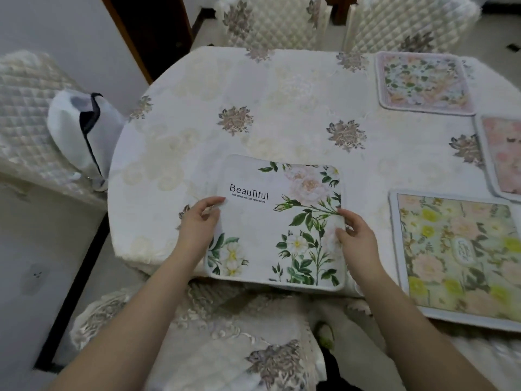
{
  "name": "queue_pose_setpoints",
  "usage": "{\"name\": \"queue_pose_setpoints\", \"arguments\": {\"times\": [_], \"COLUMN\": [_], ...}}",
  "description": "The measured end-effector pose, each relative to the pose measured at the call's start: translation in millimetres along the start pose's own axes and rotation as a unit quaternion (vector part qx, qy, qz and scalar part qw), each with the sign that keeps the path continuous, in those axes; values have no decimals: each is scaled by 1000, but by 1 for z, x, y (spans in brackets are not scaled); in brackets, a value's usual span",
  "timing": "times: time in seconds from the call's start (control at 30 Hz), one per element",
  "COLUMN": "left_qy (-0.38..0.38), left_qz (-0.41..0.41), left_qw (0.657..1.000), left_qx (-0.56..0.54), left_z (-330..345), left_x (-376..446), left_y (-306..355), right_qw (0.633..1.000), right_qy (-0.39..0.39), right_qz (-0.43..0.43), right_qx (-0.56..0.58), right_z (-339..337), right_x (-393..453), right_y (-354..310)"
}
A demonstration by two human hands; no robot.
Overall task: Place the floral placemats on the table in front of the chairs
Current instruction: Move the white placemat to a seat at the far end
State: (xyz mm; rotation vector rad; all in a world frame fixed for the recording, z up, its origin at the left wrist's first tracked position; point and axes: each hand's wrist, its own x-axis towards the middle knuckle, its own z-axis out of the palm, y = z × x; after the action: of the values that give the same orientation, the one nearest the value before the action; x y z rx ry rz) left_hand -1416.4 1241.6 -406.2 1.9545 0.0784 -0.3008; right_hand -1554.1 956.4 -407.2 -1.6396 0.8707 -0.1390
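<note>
Presently both hands grip one white placemat [277, 224] printed "BeauTiful": left hand [198, 221] pinches its left edge, thumb on top; right hand [355, 240] pinches its right edge, fingers curled over the border. Mat lies flat at the near edge of the table [296, 108], its near rim overhanging slightly, above a covered chair [214, 342]. Right of the grip: yellow-flowered placemat [462, 258]. Beyond that, a pink placemat [501, 156], partly out of frame. Farthest right, a pastel placemat [424, 83] before a quilted chair [408, 24]. Left of the grip, well apart: a white bag [81, 131] on a side chair [25, 114]
</note>
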Motion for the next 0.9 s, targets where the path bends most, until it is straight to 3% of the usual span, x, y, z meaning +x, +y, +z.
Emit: {"name": "queue_pose_setpoints", "arguments": {"times": [0.23, 0.5, 0.8, 0.9], "left_qy": [-4, -20, -17, -17], "left_qz": [-9, -9, 32, 36], "left_qw": [999, 995, 984, 982], "left_qx": [40, 93, 175, 187], "left_z": [-14, -15, -19, -23], "left_x": [36, 66, 67, 68], "left_y": [-18, -38, -55, -57], "right_qw": [999, 989, 946, 933], "right_qy": [16, 36, 43, 53], "right_qz": [-18, -14, -110, -106], "right_qx": [-23, -141, -303, -339], "right_z": [37, 53, 61, 63], "right_x": [14, 24, 23, 22], "right_y": [-6, 21, 30, 33]}}
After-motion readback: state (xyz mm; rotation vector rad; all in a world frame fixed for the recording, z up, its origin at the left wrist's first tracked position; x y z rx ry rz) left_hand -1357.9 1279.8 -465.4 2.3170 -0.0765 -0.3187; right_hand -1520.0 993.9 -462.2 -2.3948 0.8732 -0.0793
